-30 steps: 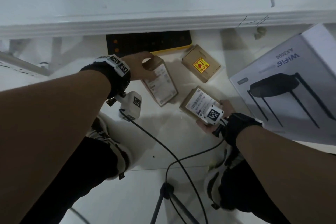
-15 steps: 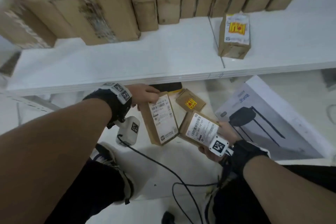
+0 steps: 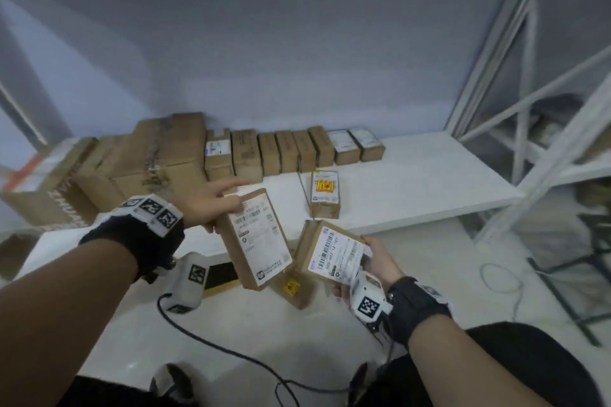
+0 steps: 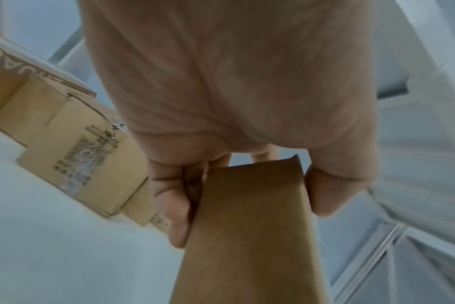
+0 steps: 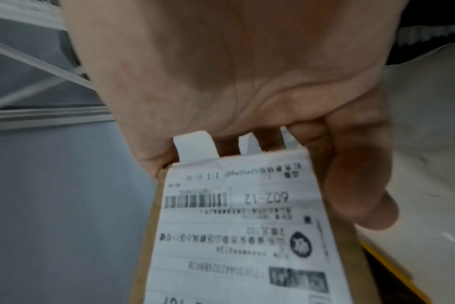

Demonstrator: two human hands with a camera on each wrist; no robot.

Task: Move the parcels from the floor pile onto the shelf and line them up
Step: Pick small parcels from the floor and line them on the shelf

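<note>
In the head view, the left hand [image 3: 205, 205] is gripping a long brown parcel [image 3: 256, 238] by its upper end, its grip pinching that end while the forefinger is pointing out straight toward the shelf [image 3: 413, 182]. The parcel is hanging tilted in the air, its white label facing up, in front of the shelf's front edge. The right hand [image 3: 373, 261] is holding a second parcel [image 3: 330, 251] from its near end, its grip curled round that end, label up, just right of the first parcel and apart from it. Below the two, a small parcel with a yellow sticker [image 3: 292, 287] is lying on the floor [image 3: 231, 324]. On the shelf, a row of brown parcels [image 3: 281, 150] is standing against the back wall, and one upright parcel with a yellow-and-red label [image 3: 325, 193] is standing alone in front of that row.

In the left wrist view, the fingers [image 4: 169, 197] and the thumb [image 4: 325, 191] are pressing the narrow sides of the brown parcel [image 4: 247, 236], with shelf boxes [image 4: 73, 156] blurred at the left.

In the right wrist view, the thumb [image 5: 356, 185] is lying along the edge of the labelled parcel [image 5: 242, 226], and the fingers behind it are mostly hidden.
</note>
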